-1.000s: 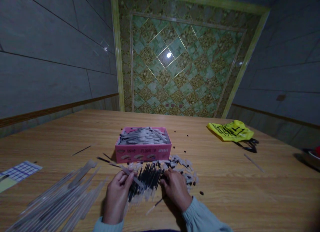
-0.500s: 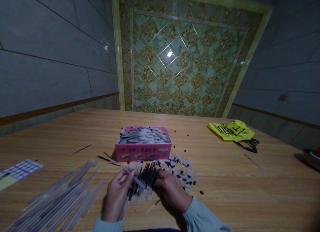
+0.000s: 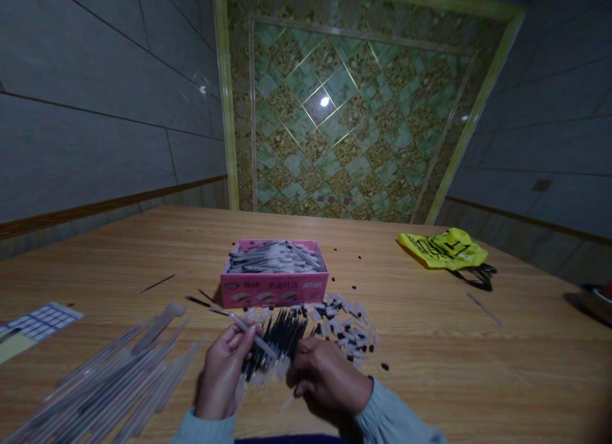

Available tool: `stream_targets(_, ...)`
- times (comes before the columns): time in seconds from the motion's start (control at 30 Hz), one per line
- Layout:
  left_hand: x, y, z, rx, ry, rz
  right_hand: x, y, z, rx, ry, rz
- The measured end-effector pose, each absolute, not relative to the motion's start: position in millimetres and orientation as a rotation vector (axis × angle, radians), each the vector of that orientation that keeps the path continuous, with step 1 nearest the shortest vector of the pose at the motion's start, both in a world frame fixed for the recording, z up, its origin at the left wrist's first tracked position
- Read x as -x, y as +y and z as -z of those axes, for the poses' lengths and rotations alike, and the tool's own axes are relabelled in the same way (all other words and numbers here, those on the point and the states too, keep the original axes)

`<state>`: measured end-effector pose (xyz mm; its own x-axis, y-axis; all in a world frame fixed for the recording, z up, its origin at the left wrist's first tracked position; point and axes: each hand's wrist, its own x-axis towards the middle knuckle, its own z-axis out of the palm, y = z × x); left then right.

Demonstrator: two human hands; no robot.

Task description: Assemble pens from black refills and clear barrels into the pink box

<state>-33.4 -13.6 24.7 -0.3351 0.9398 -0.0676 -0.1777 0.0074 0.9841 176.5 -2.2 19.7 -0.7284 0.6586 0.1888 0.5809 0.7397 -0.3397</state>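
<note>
My left hand is closed on a clear pen barrel that points up and to the left. My right hand is curled, fingertips at the near end of a heap of black pen refills lying on the wooden table. What its fingers hold is too small to make out. Just beyond the refills lies a scatter of small pen caps. Behind them stands a pink box filled with pens.
A pile of clear pen barrels spreads at the near left. A printed sheet lies at the left edge. A yellow bag with black handles sits far right. Loose refills and small black bits dot the table.
My right hand has drawn back toward me and to the left, off the refill heap. The left hand has stayed in place with the barrel.
</note>
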Motion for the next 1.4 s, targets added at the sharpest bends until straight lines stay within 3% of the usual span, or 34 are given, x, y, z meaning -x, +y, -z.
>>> stream_targets(0.27,33.3,-13.0,-22.4,-0.648,1.152,-1.553,-168.8,-11.6,-19.7,0.984,-2.627,-0.347)
stream_targets(0.5,32.0,-10.4,-16.0,-0.362,0.988,-1.512,-167.4,-20.2,-31.0,0.824,-1.704,-0.469)
stream_targets(0.63,29.7,-10.1,-13.7,-0.339,0.967,-1.478,-165.7,-28.9,-35.8,0.647,-1.486,-0.629)
stream_targets(0.97,24.6,-10.0,-11.7,-0.361,0.962,-1.459,-159.4,-33.2,-47.9,0.466,-1.599,-0.546)
stream_targets(1.4,14.0,-14.9,-19.9,-0.344,0.904,-1.332,-158.6,-33.0,-49.0,0.542,-1.665,-0.497)
